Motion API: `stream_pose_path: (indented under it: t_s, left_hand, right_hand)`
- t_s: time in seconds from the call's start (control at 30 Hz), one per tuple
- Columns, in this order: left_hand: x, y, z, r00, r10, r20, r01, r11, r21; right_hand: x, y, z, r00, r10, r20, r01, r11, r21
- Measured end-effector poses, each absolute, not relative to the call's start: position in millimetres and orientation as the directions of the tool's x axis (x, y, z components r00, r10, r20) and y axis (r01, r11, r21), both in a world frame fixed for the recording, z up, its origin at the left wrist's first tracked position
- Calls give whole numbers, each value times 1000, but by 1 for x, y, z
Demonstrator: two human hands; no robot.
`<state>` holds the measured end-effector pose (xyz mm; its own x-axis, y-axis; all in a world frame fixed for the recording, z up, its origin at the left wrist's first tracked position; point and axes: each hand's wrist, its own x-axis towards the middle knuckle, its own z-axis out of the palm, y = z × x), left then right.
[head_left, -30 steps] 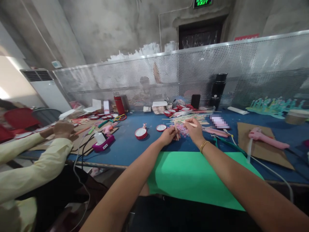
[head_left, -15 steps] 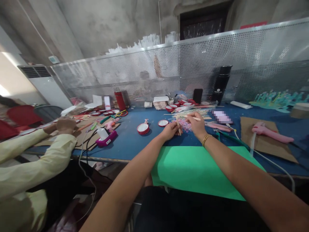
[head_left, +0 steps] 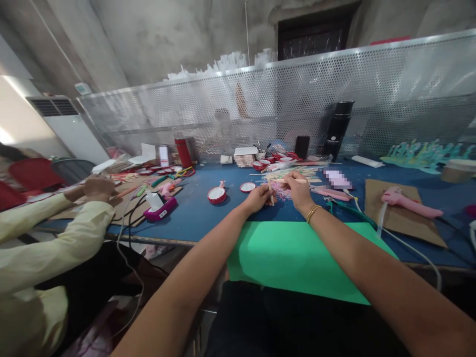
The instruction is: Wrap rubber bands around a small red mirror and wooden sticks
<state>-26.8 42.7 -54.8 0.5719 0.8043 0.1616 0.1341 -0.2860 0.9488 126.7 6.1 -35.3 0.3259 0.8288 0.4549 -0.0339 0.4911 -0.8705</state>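
Fingers of my left hand (head_left: 259, 199) pinch a small pale stick-like piece (head_left: 272, 199) just above the blue table. Pen-fashion, my right hand (head_left: 300, 194) grips a thin pale wooden stick (head_left: 303, 181), its tip close to my left fingertips. Between and behind the hands lies a heap of tiny pink and purple pieces (head_left: 284, 193), partly hidden by my fingers. Several thin wooden sticks (head_left: 312, 173) are spread beyond them. Under my forearms a bright green sheet (head_left: 286, 253) covers my lap and the table's front edge.
Left of my hands sit two round red-rimmed containers, a larger one (head_left: 216, 196) and a smaller one (head_left: 247, 187). Pink pliers (head_left: 332, 193) and a pink glue gun (head_left: 411, 202) on cardboard (head_left: 412, 223) lie right. A co-worker's yellow sleeve (head_left: 80, 233) and purple power strip (head_left: 160, 210) are left.
The view has shifted slightly. My right hand has moved a little closer to the left, and the stick's tip now reaches near the left fingertips. Both hands keep their grips.
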Motion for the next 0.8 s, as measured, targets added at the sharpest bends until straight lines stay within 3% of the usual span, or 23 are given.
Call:
stream_pose_path:
  t_s: [0.8]
  left_hand:
    - [-28, 39, -50, 561, 812, 162, 167, -302, 938]
  right_hand:
    - [124, 12, -35, 358, 844, 399, -157, 476, -865]
